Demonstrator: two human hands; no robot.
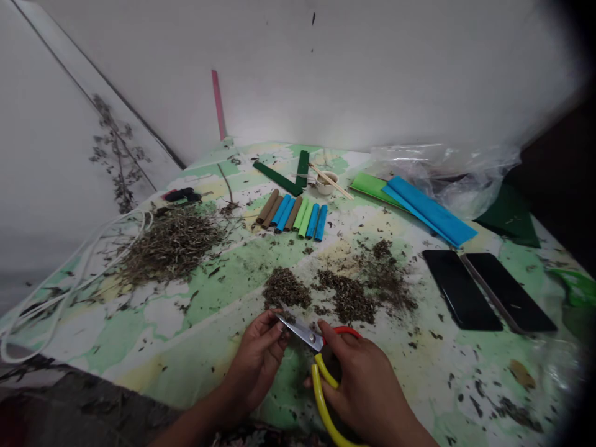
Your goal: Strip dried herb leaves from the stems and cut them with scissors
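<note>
My right hand [365, 382] is wrapped round the handles of a pair of scissors [305, 335] with red and yellow grips. The blades point up and left to the fingers of my left hand [261, 357]. Those fingers are pinched together at the blade tips; what they hold is too small to make out. Just beyond the blades lie a small heap of brown plant bits [286, 288] and a second heap [349, 295] to its right. Farther back is a row of brown, blue and green rolls [293, 214].
Dry twigs [174, 245] and a white cable [84, 279] lie at left. Behind the rolls stand a small cup [326, 184] and dark green strips [279, 178]. Blue paper [428, 208], a clear bag [447, 167] and two phones [460, 288] are at right.
</note>
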